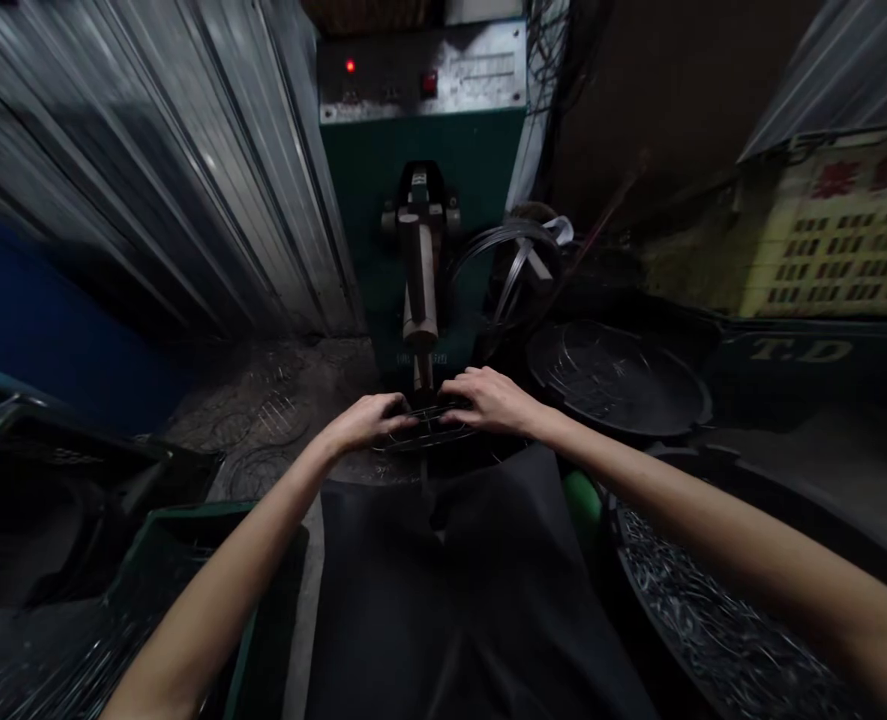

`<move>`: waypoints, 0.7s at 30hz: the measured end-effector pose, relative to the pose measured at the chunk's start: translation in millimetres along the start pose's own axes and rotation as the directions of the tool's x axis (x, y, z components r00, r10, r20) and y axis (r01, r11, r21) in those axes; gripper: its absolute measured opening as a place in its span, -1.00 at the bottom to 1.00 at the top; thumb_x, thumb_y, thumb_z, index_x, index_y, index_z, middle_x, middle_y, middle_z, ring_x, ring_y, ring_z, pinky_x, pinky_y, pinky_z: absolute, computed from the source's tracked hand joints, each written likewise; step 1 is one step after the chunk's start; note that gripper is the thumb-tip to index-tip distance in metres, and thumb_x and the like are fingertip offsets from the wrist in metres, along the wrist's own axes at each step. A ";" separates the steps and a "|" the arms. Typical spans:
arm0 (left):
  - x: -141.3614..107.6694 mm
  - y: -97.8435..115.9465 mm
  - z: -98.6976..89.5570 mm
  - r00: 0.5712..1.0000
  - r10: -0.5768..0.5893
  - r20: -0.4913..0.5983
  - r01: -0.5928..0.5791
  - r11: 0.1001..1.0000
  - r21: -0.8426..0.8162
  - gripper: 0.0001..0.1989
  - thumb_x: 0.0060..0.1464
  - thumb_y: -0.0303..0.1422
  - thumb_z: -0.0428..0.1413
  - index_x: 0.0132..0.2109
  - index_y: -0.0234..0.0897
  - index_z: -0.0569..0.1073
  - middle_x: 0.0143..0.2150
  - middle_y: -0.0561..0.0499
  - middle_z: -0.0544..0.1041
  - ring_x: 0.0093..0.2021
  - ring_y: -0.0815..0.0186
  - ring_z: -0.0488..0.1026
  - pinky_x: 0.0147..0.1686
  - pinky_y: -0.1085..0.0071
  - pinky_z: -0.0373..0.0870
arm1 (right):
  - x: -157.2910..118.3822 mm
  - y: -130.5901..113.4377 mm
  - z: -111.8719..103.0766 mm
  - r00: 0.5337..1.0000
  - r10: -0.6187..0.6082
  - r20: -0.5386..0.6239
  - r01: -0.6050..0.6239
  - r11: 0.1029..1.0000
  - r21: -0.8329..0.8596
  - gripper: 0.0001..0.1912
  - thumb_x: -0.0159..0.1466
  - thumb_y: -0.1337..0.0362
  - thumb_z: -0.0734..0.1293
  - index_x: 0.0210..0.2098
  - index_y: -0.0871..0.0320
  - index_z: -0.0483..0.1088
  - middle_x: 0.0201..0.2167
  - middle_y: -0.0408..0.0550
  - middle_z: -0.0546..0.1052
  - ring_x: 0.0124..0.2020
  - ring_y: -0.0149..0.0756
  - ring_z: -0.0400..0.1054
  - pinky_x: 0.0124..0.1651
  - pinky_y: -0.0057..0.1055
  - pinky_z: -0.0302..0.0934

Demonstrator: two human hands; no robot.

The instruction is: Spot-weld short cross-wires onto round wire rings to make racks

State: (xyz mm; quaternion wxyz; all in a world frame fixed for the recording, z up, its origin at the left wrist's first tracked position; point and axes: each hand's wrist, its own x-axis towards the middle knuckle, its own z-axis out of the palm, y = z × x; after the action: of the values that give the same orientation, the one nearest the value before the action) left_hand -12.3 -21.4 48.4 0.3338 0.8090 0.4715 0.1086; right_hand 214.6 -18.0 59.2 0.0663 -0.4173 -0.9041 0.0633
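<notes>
A round wire rack (435, 437) is held level between my two hands, just in front of a green spot-welding machine (353, 180). My left hand (372, 420) is closed on the rack's left edge, thumb and fingers pinching the wire. On the opposite edge, my right hand (492, 400) grips it the same way. The machine's electrode arm (419, 270) points down toward me, and its lower tip ends right at the rack between my hands. Dim light hides the finer wires and whether the tip touches them.
At right, a black tub (653, 625) holds many small metal pieces, with a round dark tray (623, 385) behind it. A green crate (159, 520) with wire rods stands at left. Wire racks (278, 415) lie on the floor. A yellow crate (848, 240) sits far right.
</notes>
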 end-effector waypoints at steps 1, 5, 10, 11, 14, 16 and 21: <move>-0.5 -0.4 1.9 1.000 0.002 -0.003 -0.002 1.000 -0.017 -0.68 0.01 -0.14 0.05 -0.20 -0.29 0.45 -0.26 0.00 0.52 -0.24 0.24 0.41 -0.23 0.42 0.30 | -2.0 -0.3 1.7 1.000 -0.005 -0.018 0.004 1.000 -0.013 -0.65 0.22 0.07 0.27 -0.07 0.09 0.36 -0.27 -0.04 0.48 -0.21 -0.25 0.30 -0.19 -0.40 0.07; -2.3 -4.1 15.7 0.999 -0.010 -0.033 0.005 0.991 -0.136 -0.66 0.02 -0.09 0.04 -0.26 -0.29 0.43 -0.32 0.05 0.48 -0.31 0.30 0.38 -0.30 0.46 0.29 | -19.2 -15.3 21.0 0.976 0.086 -0.200 -0.102 0.992 -0.069 -0.67 0.23 0.10 0.25 -0.07 0.10 0.38 -0.21 0.02 0.46 -0.17 -0.17 0.25 -0.18 -0.32 0.08; -2.1 -14.9 35.2 0.991 -0.084 -0.102 0.051 0.956 -0.289 -0.63 0.02 -0.04 0.02 -0.35 -0.30 0.33 -0.45 0.10 0.36 -0.40 0.37 0.29 -0.42 0.50 0.23 | -44.6 -52.0 64.8 0.802 0.382 -0.459 -0.299 0.922 0.245 -0.68 0.32 0.17 0.10 -0.08 0.09 0.41 -0.17 0.05 0.45 -0.16 -0.23 0.28 -0.09 -0.35 0.17; -2.1 -16.1 38.2 0.989 -0.092 -0.118 0.054 0.955 -0.292 -0.64 0.02 -0.04 0.02 -0.35 -0.30 0.33 -0.46 0.11 0.35 -0.41 0.38 0.28 -0.42 0.50 0.22 | -46.0 -55.8 69.9 0.778 0.447 -0.442 -0.313 0.885 0.343 -0.67 0.33 0.16 0.09 -0.10 0.09 0.41 -0.20 0.03 0.47 -0.18 -0.26 0.30 -0.08 -0.38 0.19; -3.1 -15.3 44.1 0.982 -0.104 -0.158 0.058 0.961 -0.272 -0.65 0.04 -0.06 0.01 -0.34 -0.30 0.33 -0.45 0.10 0.34 -0.40 0.38 0.27 -0.42 0.50 0.21 | -42.0 -55.1 70.3 0.706 0.613 -0.354 -0.362 0.742 0.564 -0.65 0.33 0.13 0.07 -0.11 0.10 0.40 -0.18 -0.01 0.49 -0.16 -0.30 0.36 -0.06 -0.43 0.21; -4.2 -11.8 45.9 0.979 -0.105 -0.174 0.061 0.969 -0.241 -0.67 0.04 -0.07 0.01 -0.34 -0.29 0.33 -0.45 0.10 0.35 -0.40 0.39 0.27 -0.41 0.51 0.21 | -35.4 -48.6 62.7 0.688 0.673 -0.273 -0.386 0.657 0.648 -0.66 0.30 0.09 0.11 -0.13 0.09 0.42 -0.17 -0.04 0.51 -0.15 -0.30 0.38 -0.07 -0.44 0.22; -5.1 -3.1 44.6 0.974 -0.085 -0.209 0.049 0.984 -0.169 -0.71 0.05 -0.11 0.02 -0.31 -0.27 0.36 -0.40 0.09 0.41 -0.36 0.37 0.31 -0.37 0.50 0.23 | -18.2 -33.6 55.9 0.676 0.733 -0.076 -0.362 0.420 0.832 -0.72 0.17 0.05 0.25 -0.30 0.08 0.47 -0.34 -0.11 0.55 -0.29 -0.29 0.41 -0.24 -0.44 0.24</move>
State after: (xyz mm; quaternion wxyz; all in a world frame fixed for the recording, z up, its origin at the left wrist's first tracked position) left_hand 4.7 -44.1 13.5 0.3495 0.7460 0.5214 0.2223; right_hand 191.6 -56.8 8.7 0.4074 -0.6297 -0.5537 0.3618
